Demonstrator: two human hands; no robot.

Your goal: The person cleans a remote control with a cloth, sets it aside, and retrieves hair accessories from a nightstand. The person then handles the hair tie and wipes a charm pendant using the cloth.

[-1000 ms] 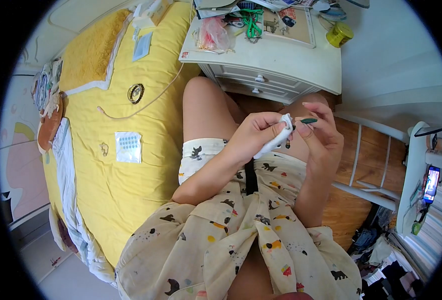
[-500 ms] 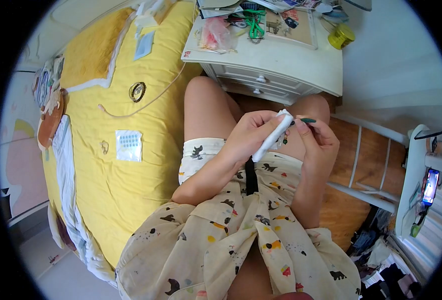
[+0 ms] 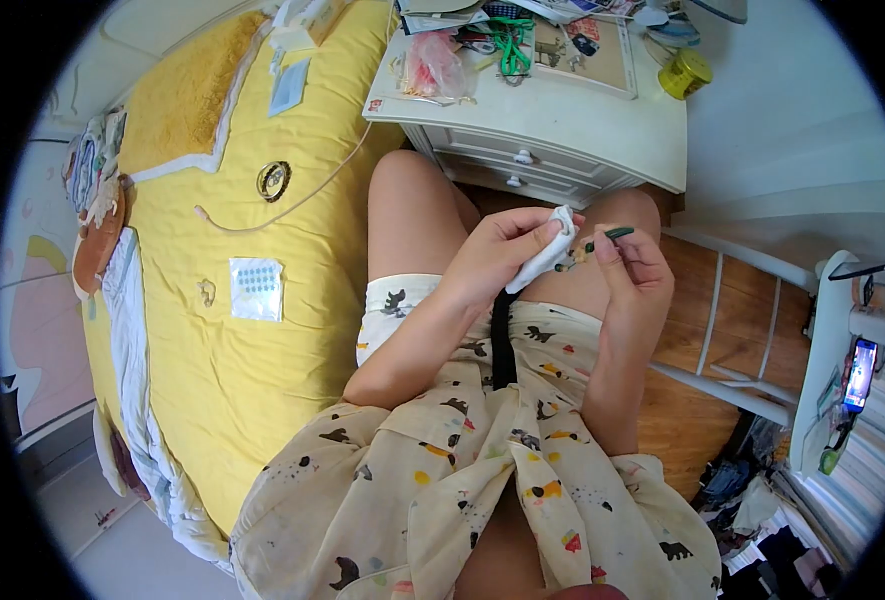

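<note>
My left hand (image 3: 502, 248) is closed on a folded white cloth or wipe (image 3: 542, 262), pinched between thumb and fingers above my lap. Just to its right, my right hand (image 3: 635, 270) pinches a slim dark green ornament (image 3: 618, 233). Small green and pale beads lie between the two hands, beside the cloth's edge. Whether they are strung to the green piece, and exactly what kind of ornament it is, I cannot tell.
On the yellow bed (image 3: 292, 380) lie a bangle (image 3: 274, 181), a pale cable (image 3: 262, 229), a small clear packet (image 3: 256, 289) and a blue sachet (image 3: 289, 87). Ahead stands a white drawer cabinet (image 3: 562, 150) with green scissors (image 3: 512, 48) and a yellow jar (image 3: 684, 74). A lit phone (image 3: 861, 372) is at right.
The white cloth has shifted slightly and looks more bunched. The beads now show clearly between my hands. My right hand has moved a little left, and the green piece has tilted.
</note>
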